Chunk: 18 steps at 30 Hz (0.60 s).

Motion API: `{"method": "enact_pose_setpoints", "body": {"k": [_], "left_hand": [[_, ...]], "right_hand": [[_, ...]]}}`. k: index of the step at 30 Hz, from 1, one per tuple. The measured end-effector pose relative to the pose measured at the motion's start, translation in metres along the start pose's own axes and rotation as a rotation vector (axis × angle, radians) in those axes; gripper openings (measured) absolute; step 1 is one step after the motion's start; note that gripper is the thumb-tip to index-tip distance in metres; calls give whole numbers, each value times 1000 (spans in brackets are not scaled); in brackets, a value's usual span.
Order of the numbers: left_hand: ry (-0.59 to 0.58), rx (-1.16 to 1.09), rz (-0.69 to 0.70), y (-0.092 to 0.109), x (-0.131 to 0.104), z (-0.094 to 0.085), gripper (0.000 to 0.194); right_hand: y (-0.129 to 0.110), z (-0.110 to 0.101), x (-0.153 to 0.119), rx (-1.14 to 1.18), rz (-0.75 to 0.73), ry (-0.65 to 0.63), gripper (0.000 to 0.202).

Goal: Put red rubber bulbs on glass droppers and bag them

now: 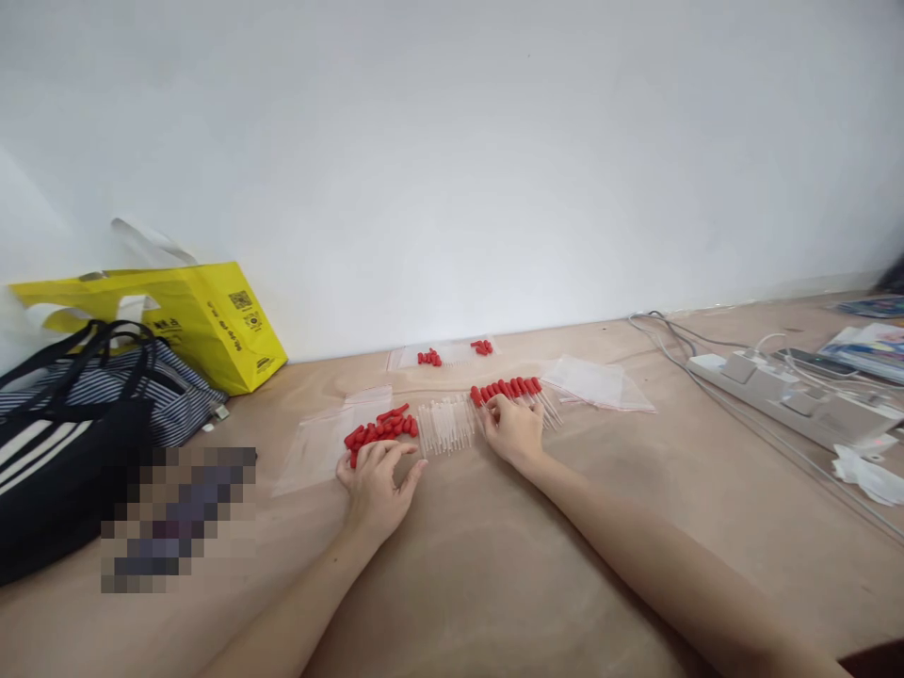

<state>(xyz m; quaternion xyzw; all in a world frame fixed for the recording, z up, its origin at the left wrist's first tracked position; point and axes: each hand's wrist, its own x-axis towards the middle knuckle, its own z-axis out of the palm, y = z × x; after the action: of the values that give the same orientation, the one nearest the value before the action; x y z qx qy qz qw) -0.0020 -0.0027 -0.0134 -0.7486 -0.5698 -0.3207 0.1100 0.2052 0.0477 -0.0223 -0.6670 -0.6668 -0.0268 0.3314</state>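
My left hand rests at the near edge of a pile of red rubber bulbs, its fingers apart and the thumb spread away; the fingertips are partly hidden. The bulbs lie on a clear plastic bag. Bare clear tubes lie side by side between my two hands. My right hand is bent over the left end of a row of red-topped droppers, its fingers closed around the leftmost dropper. The hand covers part of the tubes in that row.
Behind lies another plastic bag with small red bulb groups and tubes. Flat clear bags lie to the right. A power strip with chargers and cables is farther right. A yellow bag and a black bag stand left.
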Motion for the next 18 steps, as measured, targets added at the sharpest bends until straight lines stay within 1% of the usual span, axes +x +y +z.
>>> {"method": "enact_pose_setpoints", "body": {"k": [5,13,16,18], "left_hand": [[-4,13,-7,-2,0,0,13],[-38,23,-39,5,0,3,14],[-53,84,-96,2,6,-3,14],[-78,150,-168,-6,18,-8,16]], "right_hand": [[-7,8,5,-64,37,-33,14],[-7,8,6,-51,10,-82,18],[-9,3,5,-85,3,-119,20],[-12,-1,5,-141,-14,-173,21]]}}
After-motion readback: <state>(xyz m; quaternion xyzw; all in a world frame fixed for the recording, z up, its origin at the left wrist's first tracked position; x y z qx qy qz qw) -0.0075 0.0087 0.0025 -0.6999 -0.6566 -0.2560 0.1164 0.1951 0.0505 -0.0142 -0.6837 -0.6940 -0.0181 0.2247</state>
